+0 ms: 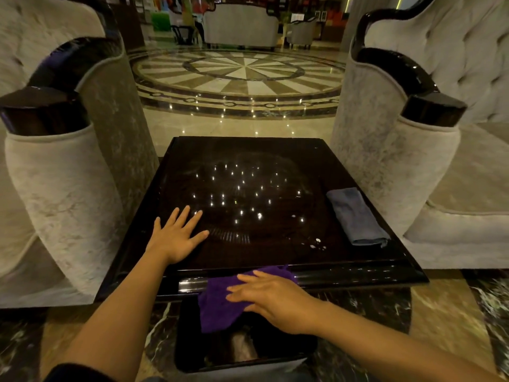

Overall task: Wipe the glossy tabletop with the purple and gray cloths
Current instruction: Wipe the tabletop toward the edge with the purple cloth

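Right hand (278,301) presses purple cloth (220,304) flat-fingered at the worktop (248,166) edge; left hand (176,238) lies splayed; gray cloth (355,216) apart.

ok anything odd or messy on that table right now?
Yes: a few small whitish specks or droplets sit on the glossy dark tabletop near its front right, beside the folded gray cloth. The crumpled purple cloth hangs off the front edge under the right hand.
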Motion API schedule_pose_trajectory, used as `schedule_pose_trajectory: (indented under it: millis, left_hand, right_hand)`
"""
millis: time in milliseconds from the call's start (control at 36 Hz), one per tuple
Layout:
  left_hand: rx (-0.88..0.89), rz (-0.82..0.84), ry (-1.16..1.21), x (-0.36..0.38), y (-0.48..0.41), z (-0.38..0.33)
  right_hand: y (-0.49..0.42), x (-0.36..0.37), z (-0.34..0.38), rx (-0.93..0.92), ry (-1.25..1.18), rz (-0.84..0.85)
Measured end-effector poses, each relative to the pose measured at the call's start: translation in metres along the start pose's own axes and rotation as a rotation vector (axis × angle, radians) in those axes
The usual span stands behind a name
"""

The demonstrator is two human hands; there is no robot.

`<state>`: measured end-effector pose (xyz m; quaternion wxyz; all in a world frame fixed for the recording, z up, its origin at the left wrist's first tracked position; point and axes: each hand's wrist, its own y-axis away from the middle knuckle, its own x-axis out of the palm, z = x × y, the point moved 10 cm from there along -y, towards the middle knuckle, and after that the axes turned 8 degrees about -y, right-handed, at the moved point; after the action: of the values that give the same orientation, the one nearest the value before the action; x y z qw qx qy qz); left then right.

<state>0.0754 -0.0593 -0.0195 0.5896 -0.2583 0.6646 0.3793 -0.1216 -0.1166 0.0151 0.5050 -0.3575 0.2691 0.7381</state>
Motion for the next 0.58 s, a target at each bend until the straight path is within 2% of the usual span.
schedule_pose_trajectory:
  millis: [139, 250, 417, 501, 584]
  left_hand:
    - [0.004, 0.004, -0.006, 0.001, -0.001, 0.000]
    - [0.010, -0.006, -0.001, 0.002, -0.002, 0.000]
    - [0.014, -0.010, 0.003, 0.001, -0.003, 0.001]
    - [0.017, -0.009, 0.001, 0.001, -0.004, 0.001]
    - [0.016, -0.011, 0.001, 0.002, -0.004, 0.002]
  right_hand:
    - [-0.005, -0.047, -0.003, 0.084, -0.287, -0.171]
    - [-0.004, -0.105, -0.010, 0.105, -0.372, -0.352]
    - [-0.006, -0.185, -0.046, 0.162, -0.251, -0.540]
    - [-0.009, -0.206, -0.078, 0.241, -0.185, -0.582]
    - [-0.010, -0.213, -0.111, 0.336, -0.020, -0.581]
